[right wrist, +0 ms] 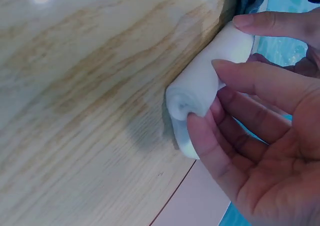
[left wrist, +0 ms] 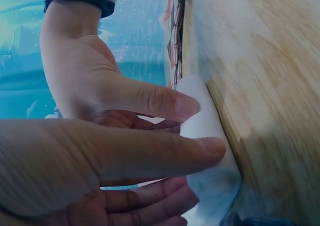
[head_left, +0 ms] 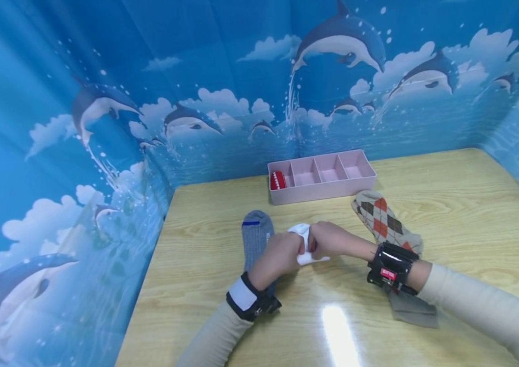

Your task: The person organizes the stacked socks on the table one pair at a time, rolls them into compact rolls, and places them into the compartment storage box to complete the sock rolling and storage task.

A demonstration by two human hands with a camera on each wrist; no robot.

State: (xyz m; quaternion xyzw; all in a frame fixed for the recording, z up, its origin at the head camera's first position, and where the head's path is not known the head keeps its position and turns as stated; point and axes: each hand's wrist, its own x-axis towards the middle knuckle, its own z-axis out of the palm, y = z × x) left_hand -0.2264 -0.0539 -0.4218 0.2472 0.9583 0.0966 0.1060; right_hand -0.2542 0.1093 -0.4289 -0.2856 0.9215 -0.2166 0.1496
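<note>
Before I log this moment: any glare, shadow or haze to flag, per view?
Head: bright glare patch on the tabletop, bottom centre; left wrist: milky haze over the wood toward the top, darker shadow beside the white roll; right wrist: small glare spot top left, soft shadow on the wood beside the roll.

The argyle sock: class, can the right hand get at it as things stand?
Probably not yet: the right hand grips the white roll. Were it free, nothing seems to block the far end of the argyle sock.
</note>
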